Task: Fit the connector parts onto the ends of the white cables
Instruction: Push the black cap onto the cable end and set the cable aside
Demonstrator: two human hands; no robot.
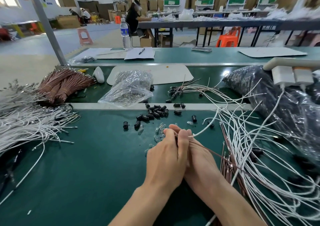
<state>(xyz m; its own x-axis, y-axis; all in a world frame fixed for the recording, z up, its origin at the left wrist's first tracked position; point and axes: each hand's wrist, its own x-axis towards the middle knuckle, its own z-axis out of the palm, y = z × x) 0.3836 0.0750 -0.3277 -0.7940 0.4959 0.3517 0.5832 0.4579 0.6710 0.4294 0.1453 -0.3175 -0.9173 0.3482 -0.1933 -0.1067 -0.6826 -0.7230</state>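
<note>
My left hand (166, 156) and my right hand (195, 156) are pressed together over the green bench (86, 173), fingers curled around something small that stays hidden between them. A white cable (206, 129) and a thin brown wire (213, 152) come out of the right hand's grip toward the right. Just beyond the fingertips lie small clear connector parts (160, 133). Black connector caps (155, 113) are scattered farther back. A heap of loose white cables (256, 149) spreads on the right.
A bundle of white cables (26, 127) and tied brown wire bundles (64, 85) lie at the left. A clear bag of metal parts (129, 88) sits beyond the metal rail (199, 106). A large dark plastic bag (285, 104) fills the right. A water bottle (125, 34) stands far back.
</note>
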